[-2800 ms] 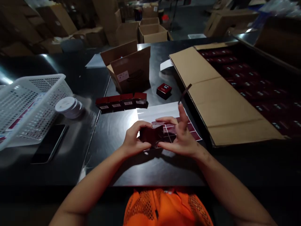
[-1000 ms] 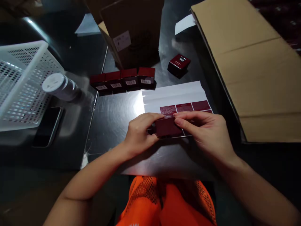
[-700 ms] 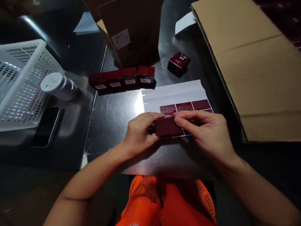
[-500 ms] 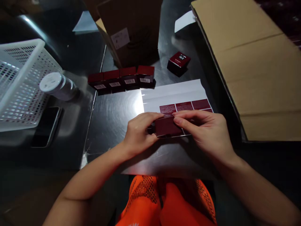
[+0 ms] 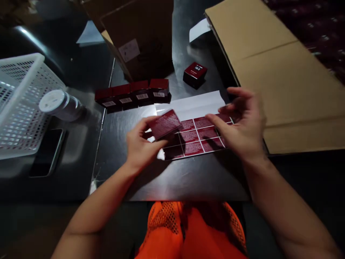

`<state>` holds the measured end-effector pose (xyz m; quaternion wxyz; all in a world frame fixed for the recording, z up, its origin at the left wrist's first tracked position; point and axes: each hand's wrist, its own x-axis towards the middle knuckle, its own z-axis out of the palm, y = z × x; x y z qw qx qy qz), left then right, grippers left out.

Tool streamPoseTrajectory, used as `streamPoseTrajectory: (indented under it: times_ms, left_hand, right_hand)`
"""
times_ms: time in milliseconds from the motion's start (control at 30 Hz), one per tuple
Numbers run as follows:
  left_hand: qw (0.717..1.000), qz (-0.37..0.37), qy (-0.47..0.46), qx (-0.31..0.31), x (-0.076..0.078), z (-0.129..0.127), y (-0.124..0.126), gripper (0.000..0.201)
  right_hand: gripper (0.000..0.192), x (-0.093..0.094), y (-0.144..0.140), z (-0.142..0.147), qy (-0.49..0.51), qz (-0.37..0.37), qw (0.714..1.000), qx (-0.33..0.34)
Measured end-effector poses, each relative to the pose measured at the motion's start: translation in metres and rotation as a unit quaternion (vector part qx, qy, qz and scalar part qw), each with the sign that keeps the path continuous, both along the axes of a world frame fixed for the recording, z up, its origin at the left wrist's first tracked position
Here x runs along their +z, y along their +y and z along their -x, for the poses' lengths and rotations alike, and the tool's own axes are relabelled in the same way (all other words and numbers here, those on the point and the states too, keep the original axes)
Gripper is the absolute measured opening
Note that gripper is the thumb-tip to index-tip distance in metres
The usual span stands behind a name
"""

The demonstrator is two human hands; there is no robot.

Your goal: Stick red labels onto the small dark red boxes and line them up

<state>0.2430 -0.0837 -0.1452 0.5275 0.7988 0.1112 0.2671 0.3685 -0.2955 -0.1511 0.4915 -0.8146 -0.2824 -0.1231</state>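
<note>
My left hand point(image 5: 142, 142) grips a small dark red box point(image 5: 165, 124) by its sides, tilted, with a face of fine pale print turned up. Beneath and beside it lies a sheet of dark red labels point(image 5: 192, 148) in a grid on white backing. Over the right part of that sheet hovers my right hand point(image 5: 239, 124), fingers apart and nothing visible between them; it is slightly blurred. Behind the sheet, several dark red boxes point(image 5: 139, 86) stand in a row, barcodes facing me. Another dark red box point(image 5: 195, 73) sits apart, to their right.
A brown carton point(image 5: 145, 39) with a white label stands at the back. Cardboard point(image 5: 269, 79) covers the right side. At left are a white plastic basket point(image 5: 40, 77), a white-lidded jar point(image 5: 60, 104) and a phone point(image 5: 47, 153) on the metal table point(image 5: 172, 183).
My right hand has let go of the box and moved right and up, its fingers spreading. The left hand has lifted the box leftward and turned it so a printed face shows.
</note>
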Motion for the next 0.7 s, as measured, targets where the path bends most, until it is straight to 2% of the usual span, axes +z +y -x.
streamPoseTrajectory:
  times_ms: [67,133,200,267,367,433,600,700]
  left_hand:
    - [0.995,0.093,-0.027,0.031,0.001,-0.006,0.005,0.05]
    - [0.987,0.155,-0.034,0.033,-0.003,-0.011,0.008,0.05]
    - [0.985,0.17,-0.025,0.027,-0.011,-0.014,0.008,0.049]
    - [0.99,0.14,-0.012,0.026,-0.022,-0.017,0.007,0.052]
    - [0.996,0.084,0.009,0.024,-0.039,-0.021,0.005,0.058]
    - [0.996,0.076,0.024,0.026,-0.046,-0.023,0.005,0.06]
    - [0.99,0.116,0.037,0.074,-0.048,-0.027,0.006,0.062]
    - [0.987,0.135,0.032,0.083,-0.046,-0.028,0.005,0.061]
  right_hand:
    - [0.058,-0.01,0.002,-0.013,-0.046,0.068,0.996,0.039]
    - [0.054,-0.021,0.007,-0.021,-0.059,0.156,0.979,0.116]
    - [0.049,-0.03,0.011,-0.024,-0.046,0.218,0.96,0.171]
    - [0.044,-0.034,0.015,-0.022,-0.035,0.251,0.949,0.186]
    - [0.044,-0.032,0.019,-0.013,-0.035,0.266,0.948,0.173]
    - [0.046,-0.03,0.021,-0.007,-0.028,0.265,0.95,0.161]
    - [0.046,-0.03,0.023,-0.002,-0.005,0.247,0.958,0.144]
    - [0.041,-0.032,0.024,-0.001,0.004,0.242,0.96,0.141]
